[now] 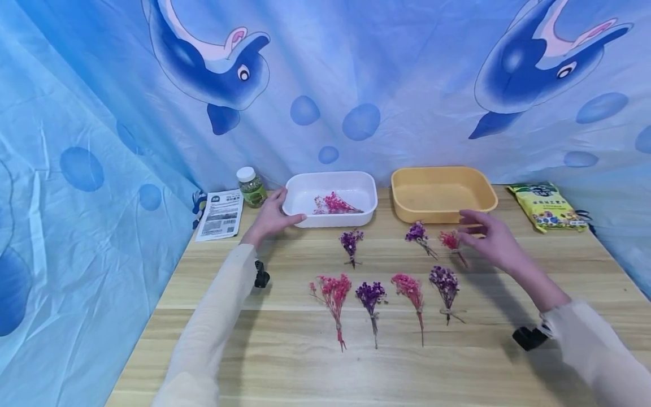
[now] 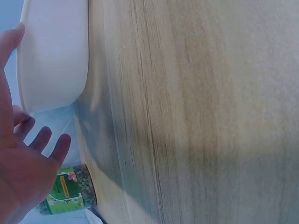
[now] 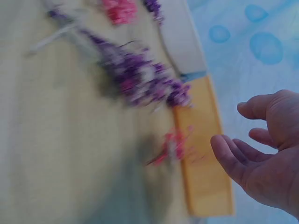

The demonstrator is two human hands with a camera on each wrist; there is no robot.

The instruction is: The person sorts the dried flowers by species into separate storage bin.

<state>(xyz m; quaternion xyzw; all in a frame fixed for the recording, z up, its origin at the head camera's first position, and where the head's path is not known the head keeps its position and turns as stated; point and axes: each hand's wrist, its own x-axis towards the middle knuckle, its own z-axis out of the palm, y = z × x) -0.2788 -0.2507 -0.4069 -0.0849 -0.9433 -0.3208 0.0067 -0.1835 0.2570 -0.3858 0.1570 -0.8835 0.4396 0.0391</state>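
Note:
A white plastic basin [image 1: 331, 219] holds a sprig of pink dried flowers [image 1: 335, 203]. My left hand [image 1: 272, 217] rests at the basin's left end, thumb along the near rim. In the left wrist view, that hand's thumb and index finger touch the rim while the other fingers spread loosely. My right hand [image 1: 490, 240] hovers at the near right side of a yellow basin [image 1: 442, 217], fingers apart and holding nothing. Close to its fingertips lies a small red bunch [image 1: 450, 241], with a purple bunch [image 1: 418, 233] to the left.
More purple and pink bunches, including a pink bunch [image 1: 334, 294], lie across the wooden table [image 1: 264, 350]. At the back left stand a white-capped jar [image 1: 252, 189] and a printed sheet [image 1: 221, 215]. A yellow packet [image 1: 548, 208] lies at the back right. A blue curtain [image 1: 325, 85] hangs behind.

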